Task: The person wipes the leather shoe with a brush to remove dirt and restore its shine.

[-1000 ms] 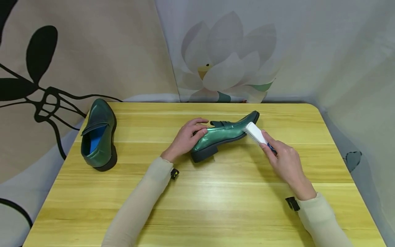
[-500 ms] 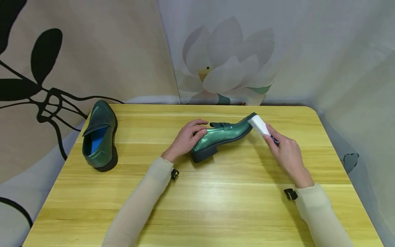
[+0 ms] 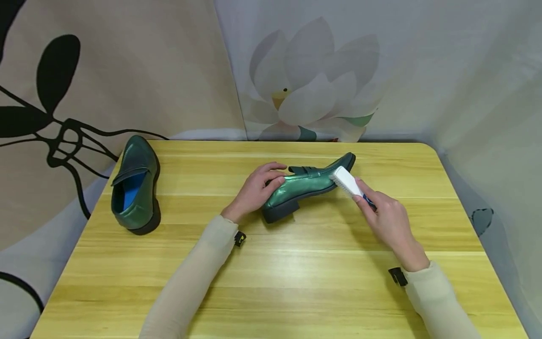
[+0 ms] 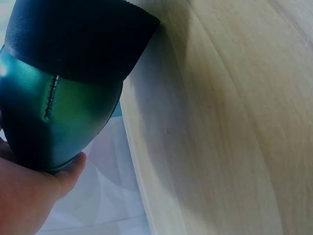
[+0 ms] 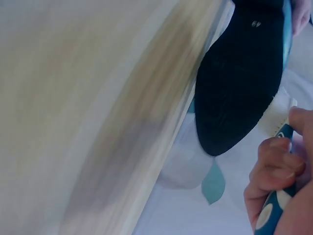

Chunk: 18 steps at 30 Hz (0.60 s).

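Observation:
A shiny green loafer (image 3: 292,188) with a black sole and block heel is held tilted over the table, toe pointing to the back right. My left hand (image 3: 256,190) grips it by the heel end, thumb on the outside of the opening. In the left wrist view the loafer's back seam and heel (image 4: 78,39) face the camera. My right hand (image 3: 387,216) holds a white-headed brush (image 3: 347,181) with a blue, white-spotted handle (image 5: 276,210). The brush's bristles meet the side of the loafer near the toe. The right wrist view shows the black sole (image 5: 239,78) from below.
A matching green loafer (image 3: 137,188) with a blue insole stands upright at the left edge of the wooden table (image 3: 296,282). Behind the table hangs a pale cloth backdrop (image 3: 182,70) printed with plants and a large flower.
The brush went forward to the loafer's toe tip, then came back along its side toward the middle. My left hand and the loafer in it stayed in place.

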Tool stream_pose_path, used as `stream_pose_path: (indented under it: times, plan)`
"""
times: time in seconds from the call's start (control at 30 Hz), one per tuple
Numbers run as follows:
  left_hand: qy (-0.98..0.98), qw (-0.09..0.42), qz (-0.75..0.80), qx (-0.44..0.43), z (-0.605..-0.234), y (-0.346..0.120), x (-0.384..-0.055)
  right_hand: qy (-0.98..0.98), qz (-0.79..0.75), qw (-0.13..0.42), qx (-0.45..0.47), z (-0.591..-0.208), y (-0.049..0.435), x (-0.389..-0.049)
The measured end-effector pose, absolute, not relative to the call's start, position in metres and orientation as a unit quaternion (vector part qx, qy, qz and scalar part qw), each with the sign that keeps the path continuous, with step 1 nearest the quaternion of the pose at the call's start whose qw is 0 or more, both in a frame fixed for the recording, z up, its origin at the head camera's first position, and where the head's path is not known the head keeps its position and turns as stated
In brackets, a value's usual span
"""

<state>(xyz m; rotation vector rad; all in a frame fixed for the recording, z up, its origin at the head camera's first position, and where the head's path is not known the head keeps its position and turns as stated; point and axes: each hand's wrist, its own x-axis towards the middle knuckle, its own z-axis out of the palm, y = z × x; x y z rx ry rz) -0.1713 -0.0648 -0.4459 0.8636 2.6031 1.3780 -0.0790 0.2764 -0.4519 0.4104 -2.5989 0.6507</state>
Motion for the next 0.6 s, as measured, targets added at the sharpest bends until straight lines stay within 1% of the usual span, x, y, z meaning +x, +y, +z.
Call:
stream_pose_path:
  times: [0.07,0.2,0.33,0.43,0.6]
  plan:
    - [0.846,0.035,0.45,0.283,-0.445,-0.065,-0.171,-0.939,0.234,0.214,0.136,-0.452,0.282,-0.085]
    - [0.848,0.037,0.447,0.283,-0.446,-0.063,-0.171,-0.946,0.24,0.189,0.104,-0.453,0.291,-0.095]
    - [0.851,0.048,0.441,0.282,-0.448,-0.062,-0.172,-0.949,0.246,0.175,0.087,-0.454,0.295,-0.095]
    - [0.852,0.052,0.44,0.279,-0.448,-0.062,-0.172,-0.948,0.239,0.186,0.102,-0.452,0.289,-0.088]
    - [0.853,0.043,0.443,0.274,-0.445,-0.064,-0.172,-0.937,0.224,0.213,0.165,-0.449,0.265,-0.075]
